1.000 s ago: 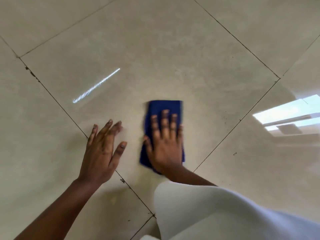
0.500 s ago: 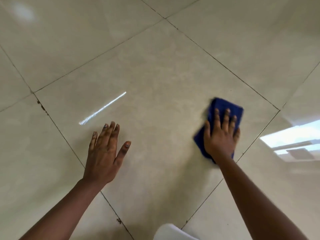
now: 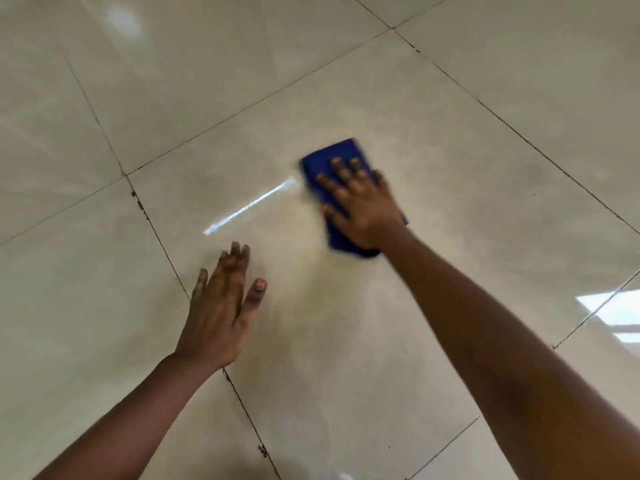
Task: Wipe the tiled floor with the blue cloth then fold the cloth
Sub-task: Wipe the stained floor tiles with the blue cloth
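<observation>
The blue cloth, folded into a rough rectangle, is laid flat on the tiled floor, near the middle of one large glossy cream tile. It is pressed down by the right hand, whose fingers are spread and nearly straight over the fabric; nothing is gripped, and the grip is seen as a flat, open palm. The hand and cloth are slightly blurred. The left hand is laid palm-down on the same tile, just beside a dark grout line, with its fingers straight and together and its thumb held apart; nothing is held in it. The two hands are kept well apart. A bright streak of reflected light is seen between them, just left of the cloth.
</observation>
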